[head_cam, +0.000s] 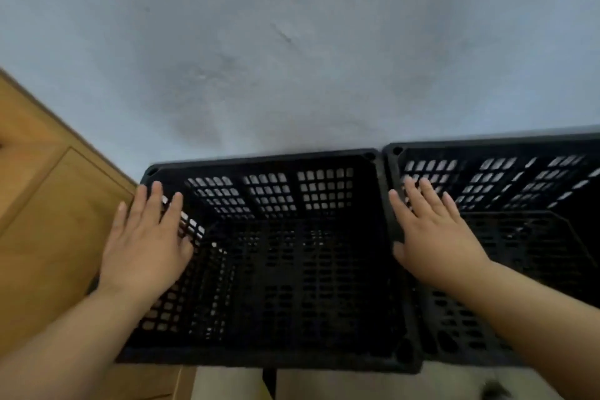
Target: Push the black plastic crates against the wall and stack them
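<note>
Two black perforated plastic crates stand side by side with their far rims against the grey wall (292,58). The left crate (276,269) fills the middle of the view and is empty inside. The right crate (519,191) touches it and runs off the right edge. My left hand (146,237) lies flat, fingers spread, over the left crate's left rim. My right hand (431,230) is flat with fingers apart over the seam between the two crates, its thumb at the left crate's right rim. Neither hand grips anything.
A wooden cabinet (42,221) with a panelled door stands close against the left crate's left side. Pale floor (357,383) shows along the bottom edge below the crates' near rims, with a dark smudge at the lower right.
</note>
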